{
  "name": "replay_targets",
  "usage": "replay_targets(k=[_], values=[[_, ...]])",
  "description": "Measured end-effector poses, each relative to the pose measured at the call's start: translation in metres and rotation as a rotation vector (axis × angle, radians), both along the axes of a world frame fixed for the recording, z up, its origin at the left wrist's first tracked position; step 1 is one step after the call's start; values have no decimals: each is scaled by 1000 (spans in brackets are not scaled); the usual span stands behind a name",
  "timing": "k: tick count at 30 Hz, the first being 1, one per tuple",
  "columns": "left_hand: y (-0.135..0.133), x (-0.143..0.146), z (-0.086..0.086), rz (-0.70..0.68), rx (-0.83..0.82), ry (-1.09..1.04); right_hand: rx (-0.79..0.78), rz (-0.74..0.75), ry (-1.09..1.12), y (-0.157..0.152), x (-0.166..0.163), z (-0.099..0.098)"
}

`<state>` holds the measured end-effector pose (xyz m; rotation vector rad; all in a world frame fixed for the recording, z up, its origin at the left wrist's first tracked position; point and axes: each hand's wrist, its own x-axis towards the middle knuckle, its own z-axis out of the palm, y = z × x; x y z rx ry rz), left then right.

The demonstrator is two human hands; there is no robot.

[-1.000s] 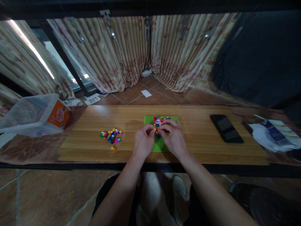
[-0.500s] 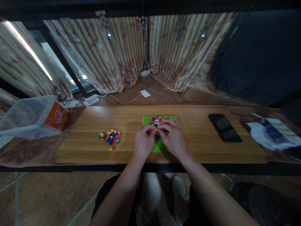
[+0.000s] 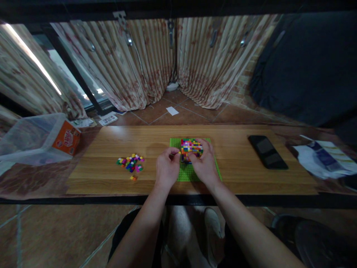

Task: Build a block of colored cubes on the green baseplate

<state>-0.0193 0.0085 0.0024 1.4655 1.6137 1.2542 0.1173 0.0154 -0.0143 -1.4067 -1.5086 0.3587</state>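
A green baseplate (image 3: pixel 186 175) lies at the middle of the wooden table, with a block of small many-coloured bricks (image 3: pixel 191 146) built on its far half. My left hand (image 3: pixel 166 168) hovers at the block's left edge, thumb and forefinger pinched on a tiny yellow brick. On the right, my right hand (image 3: pixel 205 163) rests on the plate with its fingers curled against the block's near right side. A loose pile of small coloured bricks (image 3: pixel 130 162) lies on the table to the left.
A black phone (image 3: pixel 267 152) lies on the right of the table (image 3: pixel 237 178). A clear plastic tub (image 3: pixel 30 139) with an orange box (image 3: pixel 66 138) stands at the far left. Papers (image 3: pixel 323 158) lie at the far right. Curtains hang behind.
My hands have drawn slightly apart, uncovering more of the brick block. My left hand now pinches a small yellow brick beside the block's left edge.
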Motion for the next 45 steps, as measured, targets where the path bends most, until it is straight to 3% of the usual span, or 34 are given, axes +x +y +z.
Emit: replay_targets(k=[9, 30, 38, 45], values=[[-3, 4, 7, -58, -40, -25, -34, -5, 44, 3, -3, -2], [-1, 8, 3, -76, -40, -51, -29, -15, 29, 3, -6, -5], [0, 10, -4, -43, -4, -73, -38, -1, 57, 4, -6, -7], [-4, 15, 2, 0, -19, -38, -44, 42, 95, 4, 2, -5]])
